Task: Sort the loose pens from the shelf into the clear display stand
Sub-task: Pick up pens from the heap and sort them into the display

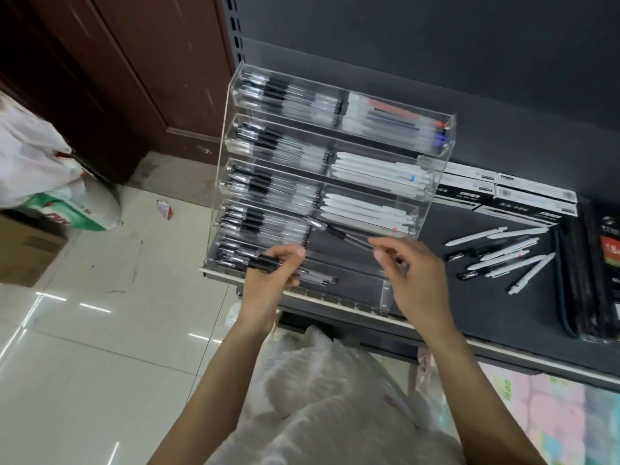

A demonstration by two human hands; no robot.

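A clear tiered display stand (448, 152) sits on the dark shelf (503, 317), its left compartments packed with black-grip clear pens and its right ones with white pens. My left hand (271, 280) grips a bundle of black-grip pens (268, 261) at the stand's lowest left compartment. My right hand (407, 273) pinches one end of a single clear pen with a black grip (335, 231), which slants up-left in front of the lower tiers. Several loose white and black pens (503, 255) lie on the shelf to the right of the stand.
Black-and-white pen boxes (523, 199) are stacked behind the loose pens. Dark packaged goods (597, 273) lie at the shelf's right end. A cardboard box (27, 250) and plastic bags (40, 162) stand on the tiled floor at left. A white bag (322, 391) sits below my arms.
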